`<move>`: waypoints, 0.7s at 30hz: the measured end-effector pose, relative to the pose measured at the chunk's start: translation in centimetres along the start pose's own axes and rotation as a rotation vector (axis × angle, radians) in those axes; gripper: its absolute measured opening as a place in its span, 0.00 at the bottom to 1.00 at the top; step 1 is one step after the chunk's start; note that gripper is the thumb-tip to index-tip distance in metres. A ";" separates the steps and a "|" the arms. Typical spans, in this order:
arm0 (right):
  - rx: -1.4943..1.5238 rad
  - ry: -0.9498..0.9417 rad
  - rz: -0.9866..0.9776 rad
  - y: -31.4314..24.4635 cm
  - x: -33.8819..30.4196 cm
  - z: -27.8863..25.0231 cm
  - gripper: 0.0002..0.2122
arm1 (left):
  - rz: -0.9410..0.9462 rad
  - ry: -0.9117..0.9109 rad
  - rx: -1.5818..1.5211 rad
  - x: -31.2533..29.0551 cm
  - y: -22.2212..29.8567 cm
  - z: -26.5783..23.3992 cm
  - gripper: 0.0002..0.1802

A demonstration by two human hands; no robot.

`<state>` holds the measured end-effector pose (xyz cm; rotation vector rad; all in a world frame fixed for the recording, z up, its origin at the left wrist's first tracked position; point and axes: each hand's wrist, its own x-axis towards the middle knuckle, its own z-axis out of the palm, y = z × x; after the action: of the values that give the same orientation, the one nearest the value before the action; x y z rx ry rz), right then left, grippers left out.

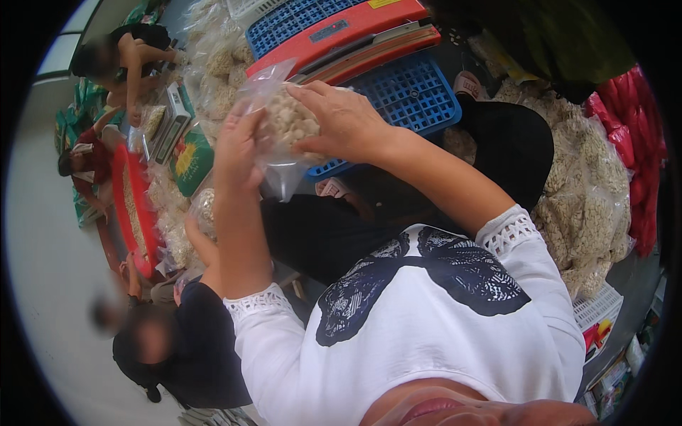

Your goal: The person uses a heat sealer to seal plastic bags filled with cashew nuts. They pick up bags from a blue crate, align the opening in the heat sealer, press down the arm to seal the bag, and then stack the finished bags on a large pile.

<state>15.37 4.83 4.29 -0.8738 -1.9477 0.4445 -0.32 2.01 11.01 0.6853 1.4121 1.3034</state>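
Observation:
In front of my chest is a clear plastic bag [290,122] filled with pale, off-white pieces, perhaps nuts or seeds. My left hand [240,145] grips its left side, thumb on the film. From the right, my right hand [347,122] closes round the bag, with fingers over the top and thumb lower down. The bag's loose film sticks up above my left fingers, and a corner hangs below. Just beyond my hands a red machine [341,35], like a bag sealer, rests on a blue plastic crate [408,92].
Filled clear bags [220,74] lie left of the machine, and more filled bags [586,192] are piled at right beside red plastic bags [629,142]. A scale [169,121] and a red tub [131,206] stand at left. Several people [185,341] sit along that side.

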 end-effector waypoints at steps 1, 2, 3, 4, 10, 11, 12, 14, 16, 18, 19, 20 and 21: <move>-0.029 -0.094 0.112 2.1 -0.6 0.9 0.15 | -0.133 -0.334 -0.090 2.3 -2.3 -1.7 0.04; -0.058 -0.190 0.223 4.5 -1.0 1.5 0.12 | -0.136 -0.336 -0.085 4.7 -5.0 -2.9 0.04; -0.070 -0.170 0.268 6.8 -2.0 1.4 0.11 | -0.220 -0.415 -0.065 6.8 -7.6 -4.5 0.04; -0.094 -0.152 0.318 9.0 -3.4 0.2 0.11 | -0.309 -0.502 -0.053 7.8 -9.1 -5.0 0.05; 0.387 -0.067 0.736 9.7 -6.4 -5.6 0.07 | -0.113 0.068 0.309 4.1 -8.0 -6.2 0.09; 0.462 -0.055 0.768 9.6 -6.0 -5.9 0.07 | -0.110 0.074 0.303 3.7 -7.2 -5.9 0.09; 0.535 -0.039 0.806 9.7 -6.1 -6.1 0.07 | -0.052 0.078 0.397 3.4 -6.4 -5.3 0.09; 0.599 -0.070 0.780 10.3 -5.8 -6.3 0.08 | 0.007 0.092 0.490 2.8 -4.8 -4.7 0.09; 0.694 -0.096 0.895 9.8 -5.0 -6.4 0.09 | -0.041 0.041 0.615 2.0 -3.4 -5.1 0.09; 0.679 -0.165 0.884 9.8 -4.7 -7.0 0.09 | -0.070 0.024 0.643 2.1 -2.7 -5.9 0.10; 0.698 -0.106 0.776 9.8 -4.8 -6.8 0.09 | -0.079 0.016 0.605 2.4 -2.7 -6.3 0.10; 0.709 -0.043 0.671 10.0 -4.9 -6.7 0.09 | -0.089 -0.001 0.564 2.9 -2.8 -6.5 0.11; 0.703 -0.050 0.669 10.0 -5.1 -6.7 0.09 | -0.090 -0.011 0.539 3.4 -3.0 -7.3 0.12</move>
<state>26.69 7.69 -1.53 -1.0082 -1.3246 1.4442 -7.42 1.90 6.08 0.9658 1.7830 0.8444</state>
